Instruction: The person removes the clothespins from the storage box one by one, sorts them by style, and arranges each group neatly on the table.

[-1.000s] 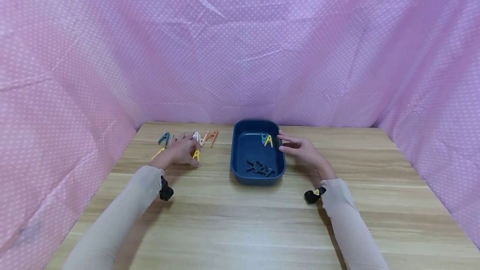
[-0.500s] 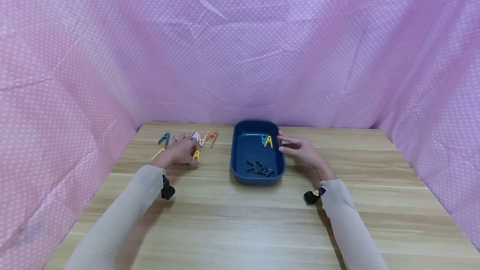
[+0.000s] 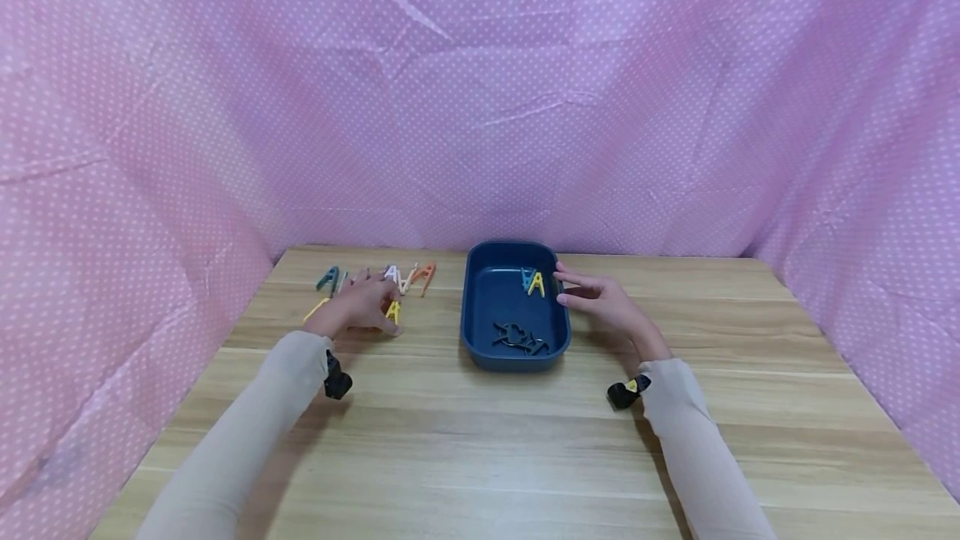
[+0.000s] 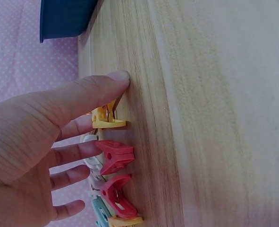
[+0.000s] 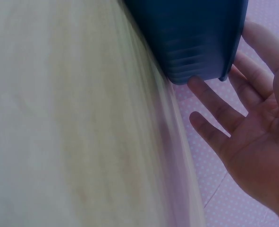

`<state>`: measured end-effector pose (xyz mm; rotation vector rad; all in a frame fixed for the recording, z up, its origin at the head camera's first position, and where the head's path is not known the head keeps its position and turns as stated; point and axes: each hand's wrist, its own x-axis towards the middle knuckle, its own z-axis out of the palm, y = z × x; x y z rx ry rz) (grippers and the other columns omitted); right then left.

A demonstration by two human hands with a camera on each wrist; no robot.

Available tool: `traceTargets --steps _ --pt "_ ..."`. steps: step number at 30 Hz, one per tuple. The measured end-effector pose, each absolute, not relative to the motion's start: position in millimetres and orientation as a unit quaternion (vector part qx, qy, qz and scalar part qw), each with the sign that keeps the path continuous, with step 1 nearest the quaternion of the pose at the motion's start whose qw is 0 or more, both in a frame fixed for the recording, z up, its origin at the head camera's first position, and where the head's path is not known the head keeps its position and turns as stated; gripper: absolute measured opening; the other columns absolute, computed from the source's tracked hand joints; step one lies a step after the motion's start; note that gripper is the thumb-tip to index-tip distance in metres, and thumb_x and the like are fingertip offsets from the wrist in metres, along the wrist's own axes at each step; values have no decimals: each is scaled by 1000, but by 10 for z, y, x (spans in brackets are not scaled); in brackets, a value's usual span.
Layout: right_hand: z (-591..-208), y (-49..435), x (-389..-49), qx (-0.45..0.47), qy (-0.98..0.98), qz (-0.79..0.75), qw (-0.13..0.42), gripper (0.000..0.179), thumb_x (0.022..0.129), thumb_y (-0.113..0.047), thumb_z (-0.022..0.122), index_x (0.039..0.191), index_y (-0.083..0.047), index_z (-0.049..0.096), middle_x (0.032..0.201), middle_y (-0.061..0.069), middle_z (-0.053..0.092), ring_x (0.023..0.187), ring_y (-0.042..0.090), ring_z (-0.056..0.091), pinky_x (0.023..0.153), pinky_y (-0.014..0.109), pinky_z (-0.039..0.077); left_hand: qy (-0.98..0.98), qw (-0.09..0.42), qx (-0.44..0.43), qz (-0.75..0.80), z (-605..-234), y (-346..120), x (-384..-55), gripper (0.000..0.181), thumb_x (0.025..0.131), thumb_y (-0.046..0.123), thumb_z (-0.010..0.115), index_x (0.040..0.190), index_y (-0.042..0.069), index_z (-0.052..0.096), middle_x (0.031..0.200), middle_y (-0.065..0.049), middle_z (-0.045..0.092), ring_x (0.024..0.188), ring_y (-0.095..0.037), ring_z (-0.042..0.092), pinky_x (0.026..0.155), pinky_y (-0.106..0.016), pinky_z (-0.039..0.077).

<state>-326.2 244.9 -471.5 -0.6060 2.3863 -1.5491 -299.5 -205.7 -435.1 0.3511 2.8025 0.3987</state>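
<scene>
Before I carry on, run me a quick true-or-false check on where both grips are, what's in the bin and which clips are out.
1. The blue bin holds a blue clip. True.
2. Every clip in view is inside the bin. False: the orange clip, for one, lies on the table.
3. The left grip is right by a yellow clip on the table. True.
4. Both grips are left of the bin. False: the right grip is at the bin's right side.
5. The bin's near end holds nothing. False: dark pieces lie there.
6. The left wrist view shows red clips. True.
</scene>
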Motion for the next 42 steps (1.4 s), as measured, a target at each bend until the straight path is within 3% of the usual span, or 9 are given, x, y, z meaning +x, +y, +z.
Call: traceTargets --steps 12,20,25,42 --pt "-4711 2444 -3259 -204 818 -526 112 54 97 -33 70 147 -17 57 163 -4 39 143 31 48 121 53 30 973 146 119 133 -4343 -2047 -3024 49 77 37 89 111 14 64 159 -22 39 144 -48 28 117 -68 17" --pt "-4710 2453 -3256 -210 817 -525 114 54 97 -33 69 147 -17 55 164 -3 37 142 32 50 120 54 31 973 149 121 131 -4346 -2035 -3022 48 77 38 89 112 15 63 157 -22 42 147 -53 22 117 -71 15" --pt "-4698 2449 -3237 -207 815 -529 114 54 97 -32 70 147 -17 56 163 -4 38 141 32 51 120 54 31 973 143 126 127 -4336 -2029 -3015 52 76 38 89 114 14 64 149 -20 50 141 -49 31 114 -70 19" --pt "-4714 2451 -3261 -222 813 -528 103 55 98 -27 69 149 -14 53 164 1 36 136 35 55 115 50 39 973 142 125 130 -4326 -2041 -3003 52 76 40 89 113 15 63 152 -19 48 128 -40 39 113 -68 21"
